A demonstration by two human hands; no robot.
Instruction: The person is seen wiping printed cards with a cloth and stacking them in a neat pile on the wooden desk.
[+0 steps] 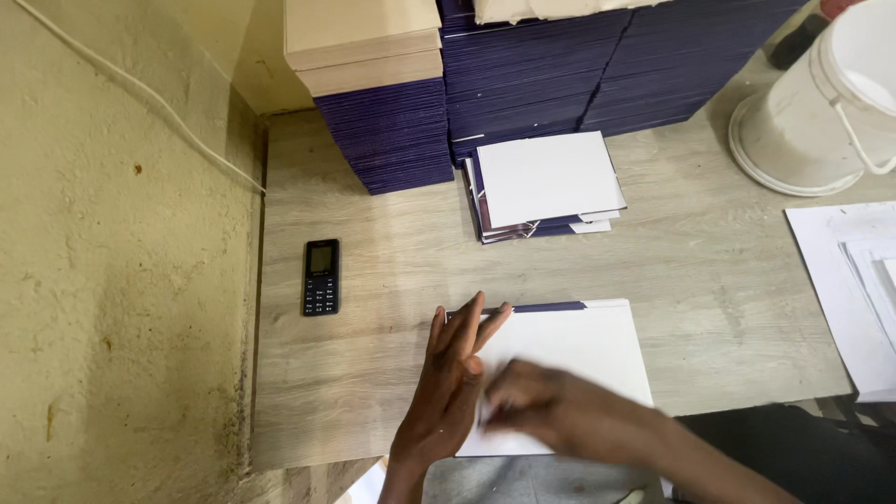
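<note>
Left hand (453, 373) flat, fingers spread; right hand (537, 401) blurred beside it.

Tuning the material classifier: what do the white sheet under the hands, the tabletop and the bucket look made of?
White sheet: looks like matte card or paper board, lying flat, with a dark blue strip along its top edge. Tabletop: pale wood-grain surface, probably laminate rather than solid wood; cannot tell for sure. Bucket: white, smooth and slightly glossy, likely plastic, with a thin handle.

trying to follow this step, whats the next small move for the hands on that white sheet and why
Probably sweep the right hand across the white sheet toward its far edge, while the left hand lies flat pinning the near-left edge; the right hand looks blurred mid-sheet.
</note>
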